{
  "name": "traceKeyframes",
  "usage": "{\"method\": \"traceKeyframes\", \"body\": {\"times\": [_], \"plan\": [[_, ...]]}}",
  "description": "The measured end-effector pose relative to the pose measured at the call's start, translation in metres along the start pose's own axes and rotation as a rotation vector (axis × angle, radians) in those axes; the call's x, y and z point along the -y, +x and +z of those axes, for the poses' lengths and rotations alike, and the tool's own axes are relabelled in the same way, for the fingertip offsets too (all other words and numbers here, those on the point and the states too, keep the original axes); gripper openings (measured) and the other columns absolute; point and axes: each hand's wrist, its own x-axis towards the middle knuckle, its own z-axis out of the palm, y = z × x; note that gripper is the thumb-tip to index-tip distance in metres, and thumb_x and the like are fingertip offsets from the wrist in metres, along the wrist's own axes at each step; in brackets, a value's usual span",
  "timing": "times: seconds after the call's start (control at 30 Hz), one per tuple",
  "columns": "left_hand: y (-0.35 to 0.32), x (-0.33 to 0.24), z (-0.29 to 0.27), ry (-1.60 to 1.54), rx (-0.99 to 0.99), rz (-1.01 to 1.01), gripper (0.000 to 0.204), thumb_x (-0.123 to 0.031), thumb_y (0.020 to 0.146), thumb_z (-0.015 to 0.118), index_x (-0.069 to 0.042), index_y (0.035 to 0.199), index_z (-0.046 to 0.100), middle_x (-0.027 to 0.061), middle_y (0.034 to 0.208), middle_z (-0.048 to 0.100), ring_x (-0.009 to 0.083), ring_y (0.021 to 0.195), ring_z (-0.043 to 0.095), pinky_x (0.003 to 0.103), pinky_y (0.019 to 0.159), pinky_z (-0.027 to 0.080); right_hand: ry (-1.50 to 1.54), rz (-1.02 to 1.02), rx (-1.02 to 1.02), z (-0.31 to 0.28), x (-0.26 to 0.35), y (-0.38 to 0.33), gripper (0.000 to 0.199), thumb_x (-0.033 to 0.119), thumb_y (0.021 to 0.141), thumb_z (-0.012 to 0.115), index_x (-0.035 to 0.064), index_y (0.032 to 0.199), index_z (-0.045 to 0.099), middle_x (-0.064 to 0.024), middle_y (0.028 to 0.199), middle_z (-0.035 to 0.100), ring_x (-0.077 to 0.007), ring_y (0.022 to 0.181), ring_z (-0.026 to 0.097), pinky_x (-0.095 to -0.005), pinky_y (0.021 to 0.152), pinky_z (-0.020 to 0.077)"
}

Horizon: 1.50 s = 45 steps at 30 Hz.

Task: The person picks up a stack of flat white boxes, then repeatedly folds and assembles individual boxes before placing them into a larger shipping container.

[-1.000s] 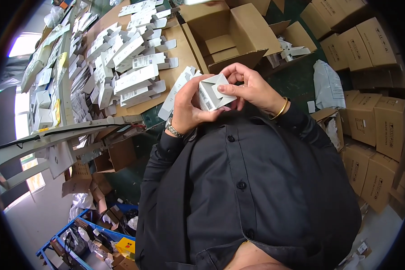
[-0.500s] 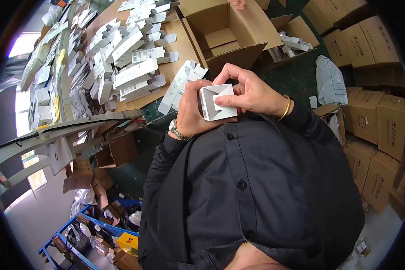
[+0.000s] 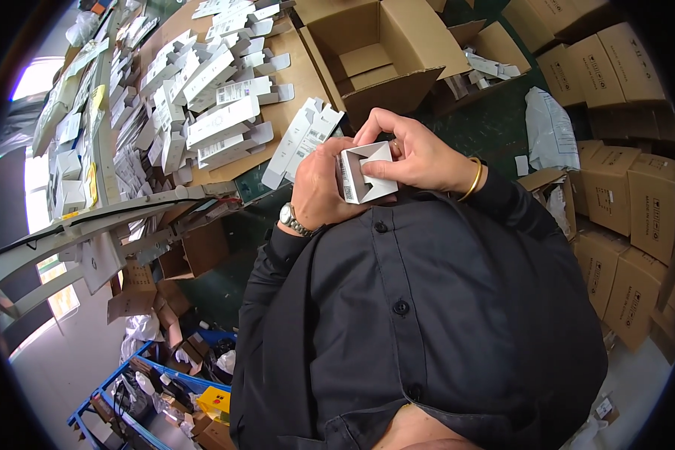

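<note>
A small white carton (image 3: 358, 185) is held close to my chest, its flapped end facing up toward me. My left hand (image 3: 316, 182), with a watch on the wrist, wraps around the carton's left side. With its thumb pressed on the inner flaps, my right hand (image 3: 420, 154) grips the right side; its other fingers lie partly hidden behind the carton. A gold bangle sits on the right wrist. Just beyond my left hand lies a flattened white carton (image 3: 301, 139) with printed panels.
White cartons (image 3: 221, 124) lie heaped on the table at the left. A large open cardboard box (image 3: 390, 97) stands ahead, with a smaller box (image 3: 502, 49) of white pieces beside it. Stacked brown boxes (image 3: 611, 191) line the right. A blue-framed bin (image 3: 195, 384) sits lower left.
The carton has turned slightly in my hands, and my right thumb has pushed deeper into its flaps. Another person's hand at the top edge has gone from view.
</note>
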Motion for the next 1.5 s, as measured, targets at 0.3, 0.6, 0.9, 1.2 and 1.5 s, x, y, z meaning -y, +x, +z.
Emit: {"method": "traceKeyframes", "body": {"times": [0.3, 0.6, 0.9, 1.2, 1.5], "plan": [[-0.003, 0.007, 0.005, 0.045, 0.017, 0.019, 0.085, -0.039, 0.063, 0.099, 0.003, 0.119, 0.050, 0.0183, 0.110, 0.068, 0.0356, 0.087, 0.071, 0.040, 0.074, 0.057, 0.106, 0.009, 0.054, -0.005, -0.008, 0.003, 0.023, 0.003, 0.094, 0.073, 0.0038, 0.106, 0.054, -0.0063, 0.119, 0.058, -0.0051, 0.088, 0.063, -0.0208, 0.064, 0.0538], [0.001, 0.005, 0.005, -0.032, 0.019, -0.046, 0.080, -0.029, 0.067, 0.099, 0.004, 0.120, 0.048, 0.0212, 0.107, 0.071, 0.0380, 0.092, 0.074, 0.042, 0.080, 0.058, 0.088, -0.075, 0.002, -0.002, -0.010, 0.003, 0.015, 0.003, 0.096, 0.067, 0.0033, 0.104, 0.054, -0.0057, 0.117, 0.057, -0.0053, 0.089, 0.061, -0.0201, 0.065, 0.0519], [0.003, 0.011, 0.000, 0.013, 0.074, 0.011, 0.080, -0.023, 0.068, 0.098, 0.004, 0.123, 0.047, 0.0220, 0.110, 0.070, 0.0380, 0.096, 0.073, 0.042, 0.080, 0.058, 0.112, 0.079, 0.060, -0.010, -0.002, 0.007, 0.018, 0.000, 0.094, 0.067, 0.0043, 0.103, 0.052, -0.0055, 0.118, 0.056, -0.0052, 0.091, 0.060, -0.0202, 0.066, 0.0508], [0.002, 0.025, 0.013, -0.128, -0.074, 0.035, 0.078, -0.024, 0.069, 0.098, 0.002, 0.122, 0.046, 0.0248, 0.108, 0.069, 0.0385, 0.090, 0.073, 0.044, 0.077, 0.057, 0.246, 0.047, 0.077, -0.009, 0.003, 0.009, 0.020, 0.001, 0.095, 0.070, 0.0048, 0.106, 0.054, -0.0052, 0.121, 0.054, -0.0045, 0.088, 0.060, -0.0195, 0.066, 0.0519], [0.017, 0.013, -0.001, 0.036, -0.013, 0.066, 0.085, -0.041, 0.064, 0.100, 0.001, 0.116, 0.048, 0.0195, 0.102, 0.069, 0.0359, 0.084, 0.072, 0.039, 0.073, 0.059, 0.063, -0.080, 0.031, -0.012, -0.012, 0.016, 0.020, -0.002, 0.097, 0.068, 0.0039, 0.110, 0.055, -0.0048, 0.121, 0.054, -0.0046, 0.099, 0.058, -0.0228, 0.077, 0.0529]]}}
